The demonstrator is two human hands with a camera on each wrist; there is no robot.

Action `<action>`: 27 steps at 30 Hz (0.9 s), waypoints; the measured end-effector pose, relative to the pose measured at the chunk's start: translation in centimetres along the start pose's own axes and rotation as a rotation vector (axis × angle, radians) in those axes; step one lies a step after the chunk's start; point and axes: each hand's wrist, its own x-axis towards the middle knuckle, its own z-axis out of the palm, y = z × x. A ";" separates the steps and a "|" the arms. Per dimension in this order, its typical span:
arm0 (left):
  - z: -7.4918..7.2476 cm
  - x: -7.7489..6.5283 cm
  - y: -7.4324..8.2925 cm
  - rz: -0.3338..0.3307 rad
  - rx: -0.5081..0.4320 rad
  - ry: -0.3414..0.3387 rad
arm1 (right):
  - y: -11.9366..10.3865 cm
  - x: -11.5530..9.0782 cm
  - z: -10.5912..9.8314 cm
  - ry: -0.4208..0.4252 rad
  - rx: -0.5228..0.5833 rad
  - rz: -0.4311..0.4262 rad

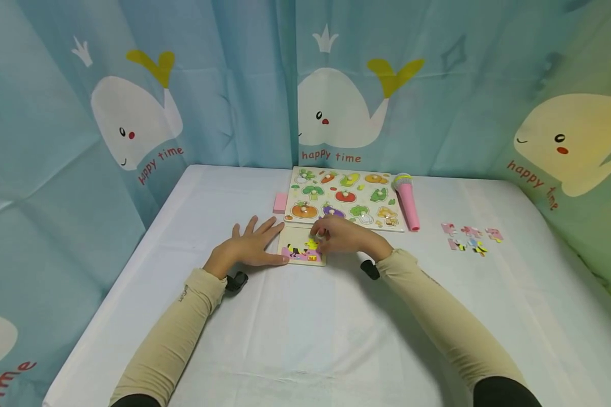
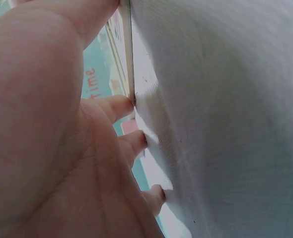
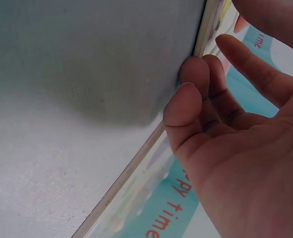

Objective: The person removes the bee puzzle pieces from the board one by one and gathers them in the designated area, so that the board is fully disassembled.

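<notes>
A small jigsaw board (image 1: 295, 234) lies flat with a pink, yellow and black picture along its near part. My left hand (image 1: 254, 243) is spread over its left side, thumb at the near edge and fingertips by the left edge; in the left wrist view the left hand (image 2: 87, 148) has its fingers extended. Over the board's right side is my right hand (image 1: 338, 234), near a yellow puzzle piece (image 1: 312, 243). In the right wrist view, the right hand (image 3: 246, 124) has several fingers curled by the board's edge. Whether thumb and index pinch a piece is hidden.
Several loose jigsaw pieces (image 1: 472, 232) lie to the right. A vegetable peg puzzle (image 1: 336, 183) sits just behind the small board, with a pink block (image 1: 280, 203) at its left and a pink toy microphone (image 1: 408, 206) at its right. Whale-print curtains (image 1: 254, 85) surround the white table (image 1: 285, 339).
</notes>
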 end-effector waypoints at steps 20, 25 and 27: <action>0.8 1.1 -1.0 0.003 -0.028 0.017 | 0.0 0.6 0.4 0.007 0.015 -0.003; 0.8 0.9 -0.9 0.007 -0.023 0.019 | -0.2 0.6 0.6 0.010 0.013 0.020; 0.5 0.6 -0.5 0.005 -0.016 0.010 | -0.1 0.6 0.7 0.014 0.021 0.032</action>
